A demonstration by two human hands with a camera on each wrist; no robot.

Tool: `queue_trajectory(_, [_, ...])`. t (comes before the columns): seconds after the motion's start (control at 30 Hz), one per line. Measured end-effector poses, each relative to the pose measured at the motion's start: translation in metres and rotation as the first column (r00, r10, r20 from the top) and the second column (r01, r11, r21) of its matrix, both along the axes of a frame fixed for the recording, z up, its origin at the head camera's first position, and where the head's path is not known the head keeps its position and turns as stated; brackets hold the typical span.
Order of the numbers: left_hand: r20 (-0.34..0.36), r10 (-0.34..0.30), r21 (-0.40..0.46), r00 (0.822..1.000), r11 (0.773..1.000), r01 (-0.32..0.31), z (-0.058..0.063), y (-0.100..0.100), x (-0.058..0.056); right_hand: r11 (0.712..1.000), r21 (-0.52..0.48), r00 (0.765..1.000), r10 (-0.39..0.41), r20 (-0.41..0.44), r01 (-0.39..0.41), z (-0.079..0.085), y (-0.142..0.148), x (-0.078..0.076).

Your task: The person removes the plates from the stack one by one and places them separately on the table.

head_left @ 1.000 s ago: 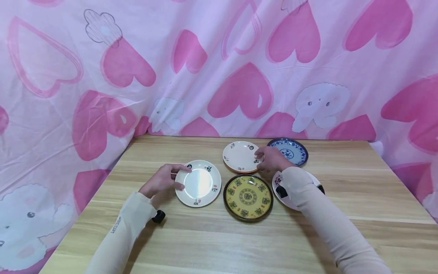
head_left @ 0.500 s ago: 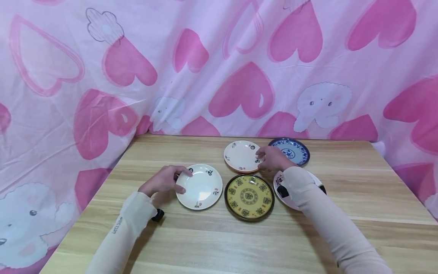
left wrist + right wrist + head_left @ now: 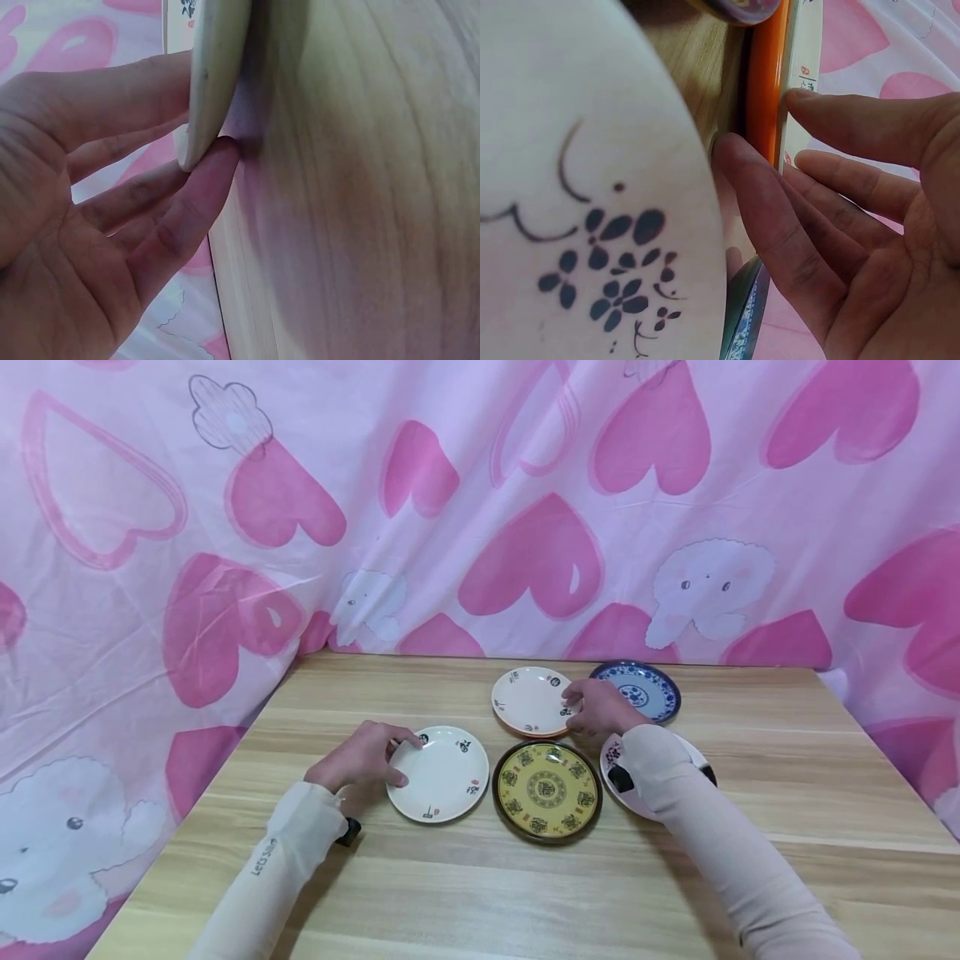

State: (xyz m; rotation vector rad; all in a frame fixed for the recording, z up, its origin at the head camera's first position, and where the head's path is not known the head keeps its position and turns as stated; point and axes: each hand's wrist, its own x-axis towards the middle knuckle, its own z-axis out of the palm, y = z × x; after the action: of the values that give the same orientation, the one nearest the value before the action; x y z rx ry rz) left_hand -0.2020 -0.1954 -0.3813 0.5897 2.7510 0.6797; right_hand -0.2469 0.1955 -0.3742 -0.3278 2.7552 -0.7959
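My left hand [image 3: 362,755] pinches the left rim of a white plate [image 3: 442,777] with small dark and red characters. Seen from the left wrist, thumb and fingers lie on either side of that plate's edge [image 3: 214,82], with a fingertip between rim and tabletop. At the back, my right hand [image 3: 597,706] grips the right edge of another white plate [image 3: 525,697]. Orange [image 3: 765,90] shows under its pale rim; whether that is its underside or a second plate, I cannot tell. In the right wrist view, thumb and fingers stand on opposite sides of this edge.
A yellow plate [image 3: 547,789] with a dark rim lies between the hands. Behind the right hand sits a blue-and-white plate [image 3: 651,689]. A white plate with dark flowers [image 3: 570,172] lies under the right wrist. A pink heart-patterned cloth [image 3: 525,560] hangs behind the wooden table [image 3: 480,902].
The white plate in my left hand has tipped flatter and shifted slightly toward me, and the glare on it has faded. My right hand keeps its hold on the back plate.
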Motion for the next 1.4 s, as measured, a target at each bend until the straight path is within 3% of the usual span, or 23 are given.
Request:
queue_trajectory(0.5, [-0.027,-0.036,-0.066,0.999,0.997,0.034,0.003,0.005,0.004,1.0,-0.024,1.0,-0.012,0.013,0.012,0.0,0.0,0.001])
queue_trajectory(0.77, [-0.021,-0.057,-0.094,0.998,0.994,0.055,0.012,0.003,0.001,0.999,-0.034,0.999,-0.017,0.033,0.018,-0.001,-0.001,-0.001])
queue_trajectory(0.97, [-0.065,-0.086,-0.017,0.994,0.996,0.085,0.027,0.002,-0.008,1.0,-0.003,1.0,-0.012,0.012,0.012,-0.002,0.0,-0.003])
queue_trajectory(1.17, [-0.023,-0.088,0.118,0.996,0.989,0.09,0.03,0.007,-0.013,1.0,-0.004,1.0,-0.012,0.013,0.012,-0.001,0.001,-0.003])
queue_trajectory(1.4, [0.01,-0.005,0.315,1.0,0.949,0.002,0.027,0.024,-0.02,1.0,-0.014,1.0,-0.01,0.005,0.01,-0.002,0.001,-0.003])
